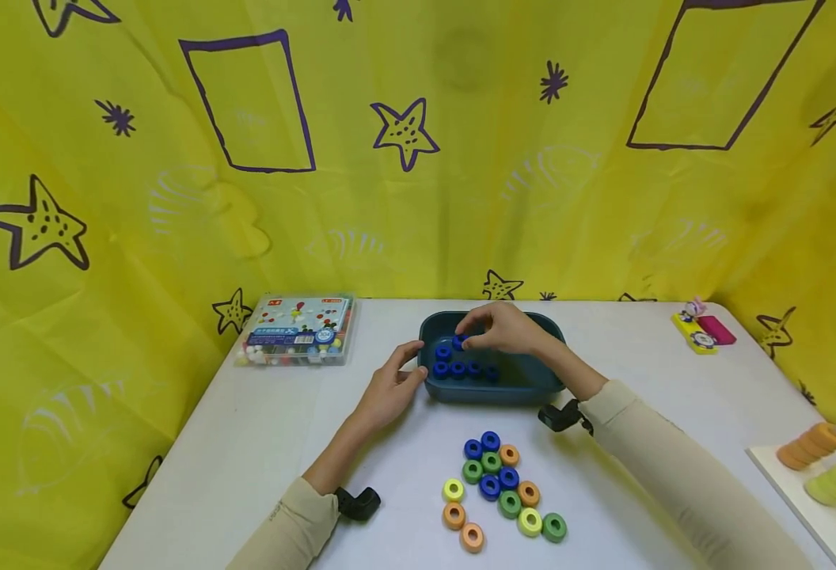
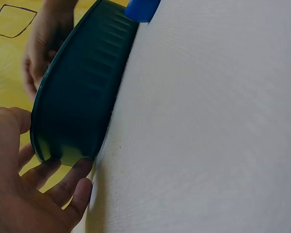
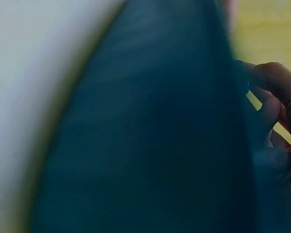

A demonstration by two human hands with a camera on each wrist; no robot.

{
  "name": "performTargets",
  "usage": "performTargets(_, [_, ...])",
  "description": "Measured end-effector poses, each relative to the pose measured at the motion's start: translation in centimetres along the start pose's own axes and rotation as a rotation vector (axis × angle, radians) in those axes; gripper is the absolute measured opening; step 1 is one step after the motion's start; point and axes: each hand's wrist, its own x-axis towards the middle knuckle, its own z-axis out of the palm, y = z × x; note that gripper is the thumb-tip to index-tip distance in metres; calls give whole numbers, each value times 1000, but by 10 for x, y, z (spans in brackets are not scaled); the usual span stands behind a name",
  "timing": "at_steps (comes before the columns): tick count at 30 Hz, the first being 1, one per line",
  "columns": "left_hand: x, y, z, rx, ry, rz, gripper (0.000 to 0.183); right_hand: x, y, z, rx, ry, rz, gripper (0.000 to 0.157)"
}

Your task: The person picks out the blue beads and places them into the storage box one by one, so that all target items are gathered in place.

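In the head view a dark teal plastic bin (image 1: 518, 394) stands on the white table, with several blue rings (image 1: 441, 370) in its left half. My left hand (image 1: 393, 388) holds the bin's left end; the left wrist view shows its thumb at the rim and the other fingers against the outer wall (image 2: 82, 97). Over the inside of the bin, my right hand (image 1: 503, 328) pinches a blue ring (image 1: 459, 342) between thumb and fingers. Most of the right wrist view is filled by the blurred bin wall (image 3: 150, 126), with the right hand (image 3: 276, 102) partly visible behind it.
Loose blue, green, yellow and orange rings (image 1: 491, 462) lie in front of the bin. A clear box of coloured pieces (image 1: 297, 331) is at back left. Back right lies a small yellow and pink item (image 1: 696, 332). A peg board with stacked rings (image 1: 813, 447) stands at right.
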Motion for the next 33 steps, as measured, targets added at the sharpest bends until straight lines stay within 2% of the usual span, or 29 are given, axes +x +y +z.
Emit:
performTargets(3, [0, 0, 1, -2, -11, -5, 46, 7, 20, 6, -3, -17, 49, 19])
performTargets(8, [0, 1, 1, -6, -15, 2, 47, 13, 38, 14, -23, -46, 104, 16])
performTargets(22, [1, 1, 1, 16, -3, 17, 47, 17, 41, 19, -28, -75, 123, 17])
performTargets(27, [0, -2, 2, 12, -2, 4, 47, 4, 25, 15, -21, -18, 44, 21])
performTargets(30, [0, -2, 2, 5, 3, -2, 46, -13, 1, 12, -45, -1, -15, 23])
performTargets(33, [0, -2, 1, 2, 12, 0, 46, -38, -27, 13, -78, -39, -71, 19])
